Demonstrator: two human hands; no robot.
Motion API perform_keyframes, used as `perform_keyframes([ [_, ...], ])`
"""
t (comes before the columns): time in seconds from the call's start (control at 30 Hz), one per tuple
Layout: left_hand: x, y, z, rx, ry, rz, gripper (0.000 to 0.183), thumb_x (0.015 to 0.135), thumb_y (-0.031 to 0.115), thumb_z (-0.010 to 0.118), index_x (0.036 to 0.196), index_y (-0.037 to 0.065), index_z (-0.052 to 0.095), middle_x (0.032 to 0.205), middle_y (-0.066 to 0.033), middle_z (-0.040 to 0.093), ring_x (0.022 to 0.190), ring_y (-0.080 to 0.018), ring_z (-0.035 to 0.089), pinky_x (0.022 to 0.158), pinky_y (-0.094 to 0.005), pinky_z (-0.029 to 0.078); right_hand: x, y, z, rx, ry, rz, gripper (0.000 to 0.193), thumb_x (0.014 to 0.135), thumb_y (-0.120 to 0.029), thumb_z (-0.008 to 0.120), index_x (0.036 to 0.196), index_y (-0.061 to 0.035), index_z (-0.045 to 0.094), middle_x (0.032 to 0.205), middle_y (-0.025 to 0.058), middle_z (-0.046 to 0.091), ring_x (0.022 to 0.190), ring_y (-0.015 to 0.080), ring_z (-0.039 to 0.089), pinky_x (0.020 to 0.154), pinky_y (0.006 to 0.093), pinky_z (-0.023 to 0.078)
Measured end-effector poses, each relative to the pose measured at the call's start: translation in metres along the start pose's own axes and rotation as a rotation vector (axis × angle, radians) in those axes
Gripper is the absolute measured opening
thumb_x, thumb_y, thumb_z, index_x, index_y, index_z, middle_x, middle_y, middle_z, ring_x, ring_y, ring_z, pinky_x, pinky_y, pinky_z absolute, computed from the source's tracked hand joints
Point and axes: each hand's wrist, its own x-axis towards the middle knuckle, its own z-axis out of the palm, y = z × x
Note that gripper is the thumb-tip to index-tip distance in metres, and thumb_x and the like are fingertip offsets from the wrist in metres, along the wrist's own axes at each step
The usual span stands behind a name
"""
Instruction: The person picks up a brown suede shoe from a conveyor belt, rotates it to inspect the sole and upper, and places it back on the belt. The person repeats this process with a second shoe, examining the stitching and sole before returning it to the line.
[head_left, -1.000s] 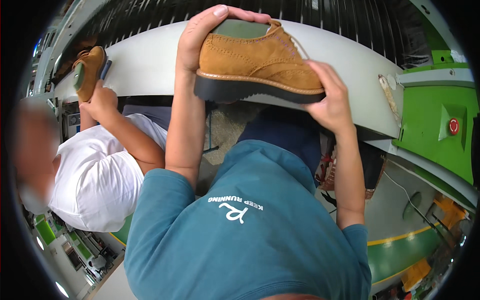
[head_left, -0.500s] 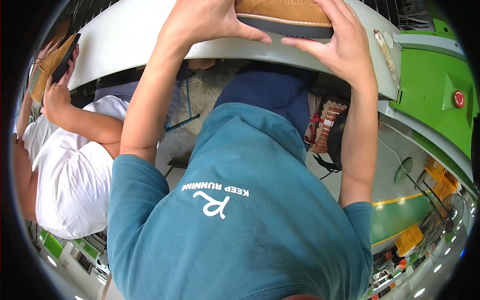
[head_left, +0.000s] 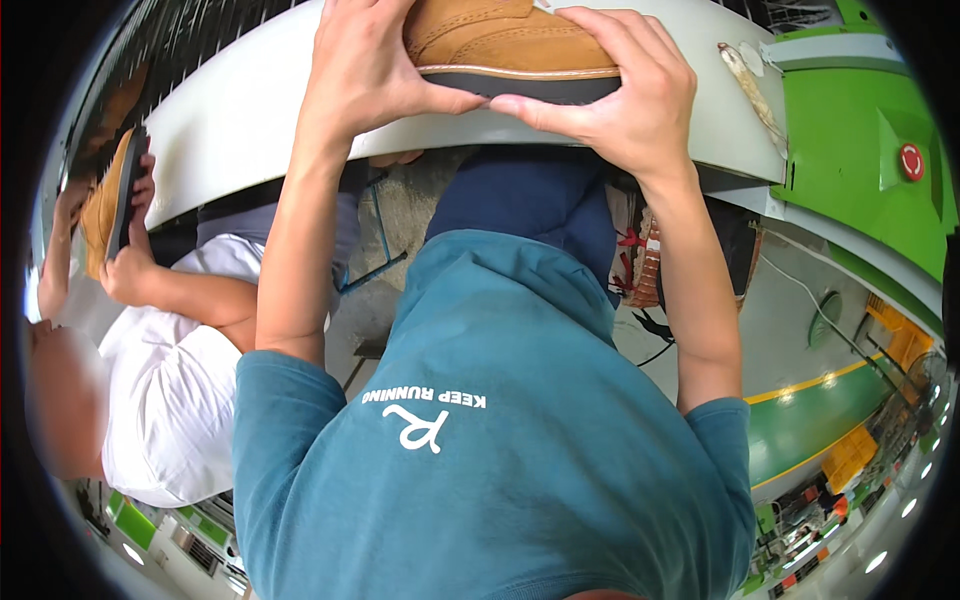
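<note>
White worktop (head_left: 225, 95) spreads to both sides of the grip and beneath it, its near edge running just below the hands. Far left of the grip, a co-worker in a white shirt (head_left: 175, 410) handles a similar brown shoe (head_left: 104, 205), well apart from the wearer's own hands.

At the left of the grip, the left hand (head_left: 370, 75) is closed around one end of a tan shoe (head_left: 520, 35), thumb reaching inward along the black sole (head_left: 560, 88). The shoe sits between the two palms, side-on, its upper part cut off by the frame. On the right, the right hand (head_left: 635, 95) cups the other end, apparently the toe, fingers over the upper and thumb pressed in below. The thumb tips lie close together near the lower edge of the sole.

For good handling, both palms should probably share the load evenly, the thumbs bearing on the firm sole, and the fingers staying light so the soft-looking upper isn't dented or marked.

Right of the grip, a pale stick-like object (head_left: 755, 95) lies on the worktop, beside a green machine housing (head_left: 850, 140) with a red button (head_left: 910, 162).
</note>
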Motion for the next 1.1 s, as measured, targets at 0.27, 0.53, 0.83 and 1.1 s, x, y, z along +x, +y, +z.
perform_keyframes([
  [0.27, 0.031, 0.047, 0.008, 0.246, -0.113, 0.089, 0.106, 0.058, 0.063, 0.093, 0.145, 0.011, 0.062, 0.137, -0.0169, 0.066, 0.138, -0.0397, 0.057, 0.123, -0.0606, 0.032, -0.017, 0.023, -0.001, 0.427, -0.011, 0.203, 0.080, 0.059, -0.039, 0.110, 0.122, -0.0046, 0.074, 0.110, 0.0089, 0.080, 0.101, 0.0246, 0.078, 0.094, 0.0370, 0.062],
  [0.53, 0.038, 0.054, 0.027, 0.177, -0.141, 0.242, 0.084, 0.065, 0.065, 0.089, 0.128, 0.010, 0.076, 0.111, -0.0045, 0.070, 0.116, -0.0282, 0.063, 0.112, -0.0576, 0.037, -0.031, 0.027, 0.025, 0.532, 0.268, 0.232, 0.044, 0.074, -0.028, 0.103, 0.100, -0.0023, 0.078, 0.104, 0.0128, 0.082, 0.097, 0.0211, 0.080, 0.089, 0.0349, 0.064],
  [0.83, 0.039, 0.057, 0.034, 0.165, -0.140, 0.242, 0.084, 0.066, 0.064, 0.089, 0.128, 0.009, 0.076, 0.111, -0.0050, 0.072, 0.114, -0.0288, 0.063, 0.114, -0.0589, 0.035, -0.026, 0.018, 0.024, 0.431, 0.338, 0.290, 0.028, 0.082, -0.017, 0.098, 0.092, -0.0024, 0.077, 0.096, 0.0112, 0.082, 0.087, 0.0190, 0.079, 0.081, 0.0334, 0.063],
  [1.1, 0.052, 0.022, 0.011, -0.312, -0.120, 0.137, 0.084, 0.071, 0.055, 0.092, 0.133, 0.002, 0.073, 0.118, -0.0169, 0.073, 0.116, -0.0357, 0.068, 0.111, -0.0534, 0.047, -0.044, 0.013, 0.019, 1.309, 0.361, 0.750, 0.067, 0.116, -0.055, 0.049, 0.162, -0.0071, 0.043, 0.157, 0.0196, 0.056, 0.136, 0.0260, 0.062, 0.118, 0.0413, 0.046],
])
